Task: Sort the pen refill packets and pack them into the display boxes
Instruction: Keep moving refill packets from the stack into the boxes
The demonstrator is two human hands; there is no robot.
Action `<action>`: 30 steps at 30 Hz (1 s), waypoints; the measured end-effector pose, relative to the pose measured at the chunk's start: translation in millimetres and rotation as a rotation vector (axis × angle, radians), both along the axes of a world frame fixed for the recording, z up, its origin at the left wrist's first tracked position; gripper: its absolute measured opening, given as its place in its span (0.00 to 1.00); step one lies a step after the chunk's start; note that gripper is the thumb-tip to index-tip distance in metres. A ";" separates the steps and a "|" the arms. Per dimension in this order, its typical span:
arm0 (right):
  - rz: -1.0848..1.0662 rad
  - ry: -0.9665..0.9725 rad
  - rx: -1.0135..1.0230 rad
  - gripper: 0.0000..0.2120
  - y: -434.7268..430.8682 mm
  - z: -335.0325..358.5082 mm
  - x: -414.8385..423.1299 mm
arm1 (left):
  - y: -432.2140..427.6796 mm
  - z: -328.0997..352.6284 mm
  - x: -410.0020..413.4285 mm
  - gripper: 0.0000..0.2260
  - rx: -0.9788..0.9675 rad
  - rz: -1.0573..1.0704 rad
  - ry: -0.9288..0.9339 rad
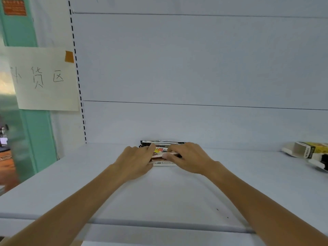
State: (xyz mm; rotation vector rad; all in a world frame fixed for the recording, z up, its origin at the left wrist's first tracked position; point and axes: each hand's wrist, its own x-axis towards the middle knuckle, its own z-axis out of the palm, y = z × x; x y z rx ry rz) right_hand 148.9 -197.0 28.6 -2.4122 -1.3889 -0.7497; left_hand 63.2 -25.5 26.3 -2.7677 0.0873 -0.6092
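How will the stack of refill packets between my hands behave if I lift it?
Probably light: the packet stack looks thin and flat. The layers look loose and uneven, so they could slide apart unless the left hand and right hand squeeze both ends. Being thin, they may flex, though blur hides detail.

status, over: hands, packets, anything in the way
Left hand and right hand both hold the packet stack at the shelf back. Open display boxes lie far right, apart. Nothing seen between.

Two grips, two boxes (packets uncountable)
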 end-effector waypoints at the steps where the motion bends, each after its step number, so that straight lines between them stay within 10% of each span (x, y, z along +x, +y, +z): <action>1: 0.020 -0.029 0.000 0.20 -3.3 0.0 -0.7 | -1.6 0.3 -0.3 0.17 -0.025 -0.010 0.001; 13: -0.150 -0.124 -0.139 0.29 -60.7 -14.8 -9.9 | -48.8 -0.6 27.9 0.15 -0.268 -0.102 0.067; 17: -0.325 0.016 -0.139 0.22 -81.5 -13.9 -3.1 | -85.1 -1.3 33.7 0.12 -0.027 -0.197 -0.151; 21: -0.180 0.292 -0.003 0.22 -117.5 -10.4 5.2 | -113.0 -2.3 45.1 0.16 0.024 -0.257 -0.188; 26: -0.074 0.601 0.686 0.16 -174.5 -14.2 22.7 | -164.0 -0.1 68.7 0.13 -0.077 -0.196 -0.118; 30: -0.130 0.410 0.555 0.09 -217.1 -13.2 41.7 | -237.1 0.7 93.2 0.10 -0.149 -0.241 -0.060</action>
